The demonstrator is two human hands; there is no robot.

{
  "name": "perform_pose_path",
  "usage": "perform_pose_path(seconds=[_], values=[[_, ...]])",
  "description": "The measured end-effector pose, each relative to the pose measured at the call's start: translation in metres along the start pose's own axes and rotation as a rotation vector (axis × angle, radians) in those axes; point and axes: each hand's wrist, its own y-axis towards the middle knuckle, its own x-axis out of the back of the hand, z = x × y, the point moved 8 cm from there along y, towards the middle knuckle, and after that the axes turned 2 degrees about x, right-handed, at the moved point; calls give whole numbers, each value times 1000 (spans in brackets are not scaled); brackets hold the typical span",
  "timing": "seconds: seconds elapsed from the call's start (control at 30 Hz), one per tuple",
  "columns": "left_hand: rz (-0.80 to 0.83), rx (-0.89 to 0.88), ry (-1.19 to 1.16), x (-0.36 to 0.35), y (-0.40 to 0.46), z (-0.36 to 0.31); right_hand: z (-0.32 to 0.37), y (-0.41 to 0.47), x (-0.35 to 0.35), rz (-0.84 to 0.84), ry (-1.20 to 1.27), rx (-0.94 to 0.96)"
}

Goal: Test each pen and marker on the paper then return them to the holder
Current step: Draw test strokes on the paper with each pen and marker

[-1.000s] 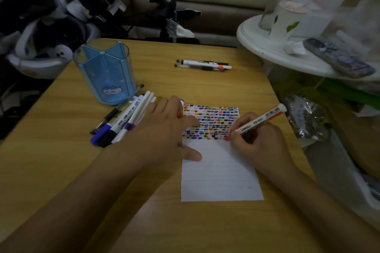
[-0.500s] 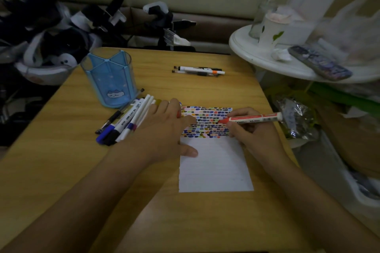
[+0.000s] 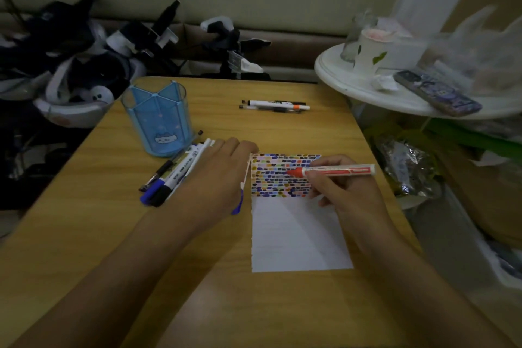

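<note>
A person sits at a yellow-brown wooden table (image 3: 282,305) with both bare arms reaching forward. The right hand (image 3: 343,192) holds a white marker with a red tip (image 3: 333,171). The fingers curl around it near the red end. The marker lies almost flat and points left, and its tip sits over the colored part of the page. I cannot tell if the tip touches the page.

The white sheet of lined paper (image 3: 296,234) lies flat on the table, in front of the person. Its top part is full of little dabs in many colors, set in rows. Its lower part is bare white.

The left hand (image 3: 217,178) rests just beside the left edge of the paper, palm down. A thin white marker with a blue end (image 3: 240,200) shows along the side of this hand by the paper's edge. The hand hides most of it, so I cannot tell if the fingers grip it or just lie on it.

To the left of that hand is a heap of pens and markers (image 3: 172,175) lying side by side on the table, white, black and blue. Just behind them stands a see-through blue plastic pen holder with a small cat face (image 3: 158,118). It has dividers inside, and no pens stand in it.

Farther back on the table lie a few more pens (image 3: 274,106) close together, one with an orange band.
</note>
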Motion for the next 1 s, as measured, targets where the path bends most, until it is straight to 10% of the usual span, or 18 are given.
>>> perform_pose_path(seconds=[1.0], values=[[47,8,-129,12,-4,-8,15,4,-3,46,154,-72]])
